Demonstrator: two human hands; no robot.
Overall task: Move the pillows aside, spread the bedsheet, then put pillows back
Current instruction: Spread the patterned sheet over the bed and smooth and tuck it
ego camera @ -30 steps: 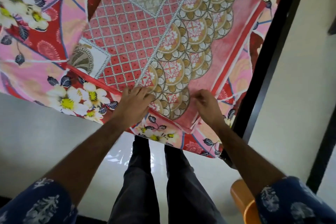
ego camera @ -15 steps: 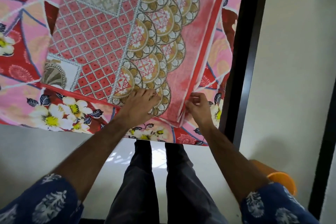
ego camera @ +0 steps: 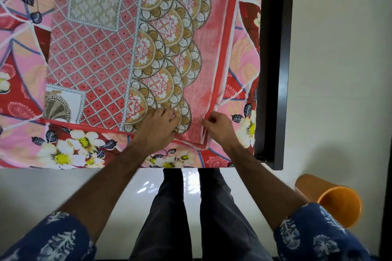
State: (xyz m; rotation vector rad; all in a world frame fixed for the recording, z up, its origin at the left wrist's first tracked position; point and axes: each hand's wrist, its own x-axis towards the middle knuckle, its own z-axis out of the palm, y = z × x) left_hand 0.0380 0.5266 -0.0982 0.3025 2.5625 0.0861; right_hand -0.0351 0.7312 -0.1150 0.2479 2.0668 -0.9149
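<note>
Near the bed's corner, pinching the folded red bedsheet (ego camera: 131,53) edge with right hand (ego camera: 219,127), pressing it down with curled left hand (ego camera: 158,127).

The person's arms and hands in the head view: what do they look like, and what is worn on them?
Both arms are bare from the elbow down, with short dark blue sleeves printed with pale leaf shapes: the left sleeve and the right sleeve. The left hand and the right hand wear no gloves. No watch or bracelet shows on either wrist.
</note>
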